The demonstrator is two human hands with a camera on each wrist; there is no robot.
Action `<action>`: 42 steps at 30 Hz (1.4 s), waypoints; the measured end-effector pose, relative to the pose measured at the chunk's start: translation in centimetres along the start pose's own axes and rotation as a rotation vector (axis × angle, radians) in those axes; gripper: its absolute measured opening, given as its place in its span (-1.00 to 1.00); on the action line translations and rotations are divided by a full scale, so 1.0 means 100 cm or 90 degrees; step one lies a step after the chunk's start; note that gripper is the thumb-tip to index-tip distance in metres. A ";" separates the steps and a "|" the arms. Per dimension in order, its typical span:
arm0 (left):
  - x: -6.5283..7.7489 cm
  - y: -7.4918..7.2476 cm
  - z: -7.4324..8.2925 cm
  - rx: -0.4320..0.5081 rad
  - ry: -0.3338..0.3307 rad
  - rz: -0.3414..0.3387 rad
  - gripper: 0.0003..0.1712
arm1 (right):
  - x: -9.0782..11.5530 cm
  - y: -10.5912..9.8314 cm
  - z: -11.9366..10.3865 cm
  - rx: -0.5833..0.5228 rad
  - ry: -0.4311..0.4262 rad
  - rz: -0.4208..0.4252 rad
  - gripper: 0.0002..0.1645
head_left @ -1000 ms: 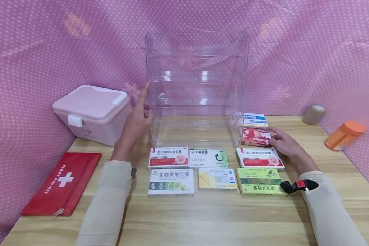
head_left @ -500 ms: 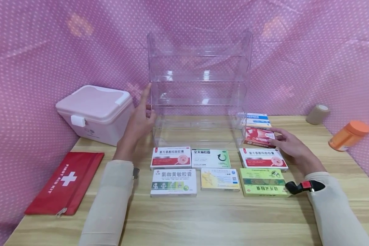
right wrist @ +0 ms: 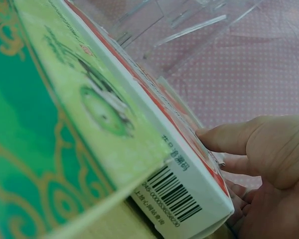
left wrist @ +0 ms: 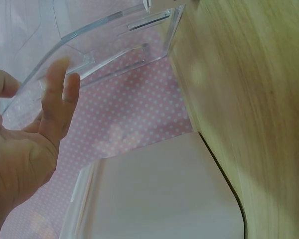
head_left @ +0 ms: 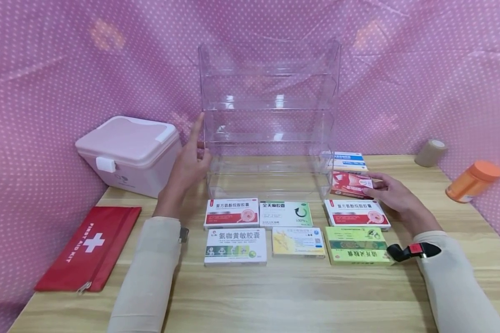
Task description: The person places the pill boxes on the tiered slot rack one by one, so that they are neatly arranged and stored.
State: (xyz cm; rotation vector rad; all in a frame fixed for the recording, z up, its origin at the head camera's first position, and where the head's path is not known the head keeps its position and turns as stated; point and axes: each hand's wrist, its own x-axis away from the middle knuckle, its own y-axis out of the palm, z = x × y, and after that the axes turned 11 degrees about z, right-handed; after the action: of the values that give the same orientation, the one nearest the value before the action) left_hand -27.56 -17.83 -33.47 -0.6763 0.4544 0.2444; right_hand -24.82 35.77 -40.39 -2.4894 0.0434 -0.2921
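Observation:
In the head view, a clear tiered display rack (head_left: pixel 271 138) stands at the middle back. Beside its left edge is my left hand (head_left: pixel 187 164), index finger pointing up along the side panel and thumb near the front edge. The left wrist view has the fingers of this hand (left wrist: pixel 32 139) loosely bent against the clear panel. My right hand (head_left: pixel 393 196) pinches the right end of a red medicine box (head_left: pixel 351 183), thumb on top and fingers at its far side. Closer to me lie a red-and-white medicine box (head_left: pixel 356 214) and a green one (head_left: pixel 356 245).
A blue-and-white box (head_left: pixel 347 161) lies behind the red one. More medicine boxes (head_left: pixel 233 247) line up before the rack. A lidded pale case (head_left: pixel 127 148) and red first aid pouch (head_left: pixel 89 249) sit left; a bandage roll (head_left: pixel 430 153) and orange bottle (head_left: pixel 474 182) sit right.
The whole head view has shifted slightly, so things appear a little further right than a second ago. Both hands stay at the rack and the red box.

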 end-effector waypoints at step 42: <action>0.001 -0.001 -0.001 0.019 0.002 -0.001 0.11 | 0.002 0.001 0.005 -0.029 -0.028 -0.006 0.03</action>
State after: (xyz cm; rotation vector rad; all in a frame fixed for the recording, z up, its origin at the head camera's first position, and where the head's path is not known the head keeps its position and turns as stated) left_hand -27.50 -17.92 -33.53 -0.6481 0.4604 0.2353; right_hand -24.52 35.97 -40.79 -2.5402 0.0202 -0.2430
